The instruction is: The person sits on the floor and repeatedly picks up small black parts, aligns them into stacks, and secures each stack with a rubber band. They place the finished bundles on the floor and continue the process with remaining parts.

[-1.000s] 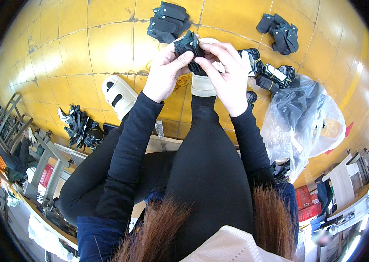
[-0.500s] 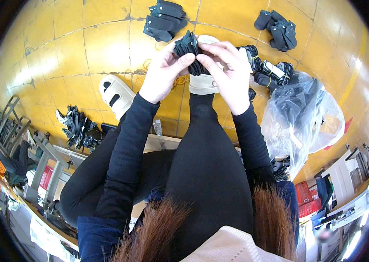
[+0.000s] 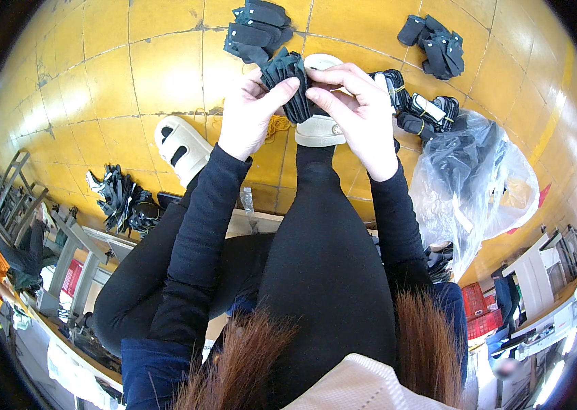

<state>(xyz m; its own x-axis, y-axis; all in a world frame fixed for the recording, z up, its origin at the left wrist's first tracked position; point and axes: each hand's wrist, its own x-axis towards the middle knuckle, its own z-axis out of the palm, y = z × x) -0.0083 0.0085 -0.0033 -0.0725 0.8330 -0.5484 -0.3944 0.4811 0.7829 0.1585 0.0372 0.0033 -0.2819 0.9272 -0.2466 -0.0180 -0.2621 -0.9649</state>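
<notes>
A stack of dark fabric pieces (image 3: 288, 83), layered with their edges fanned, is held up over my right sandal. My left hand (image 3: 246, 117) is closed round its left side, the thumb lying across the front. From the other side, my right hand (image 3: 363, 116) comes in with thumb and bent forefinger pinching at the stack's right edge. The tips of some fingers are hidden behind the pieces. Beneath, the cream sandal (image 3: 319, 133) on my right foot partly shows; the other cream sandal (image 3: 183, 147) is farther left.
Piles of dark fabric pieces lie on the yellow tiled floor, one far ahead (image 3: 258, 33) and one far right (image 3: 439, 48). Banded black bundles (image 3: 432, 111) and a clear plastic bag (image 3: 466, 184) are at right. Another black heap (image 3: 124, 201) lies left; yellow bands (image 3: 277, 127) lie near my foot.
The stack has shifted slightly left and tilted, showing more of its fanned edges. My left hand moved left with it, while my right hand stays at its right edge.
</notes>
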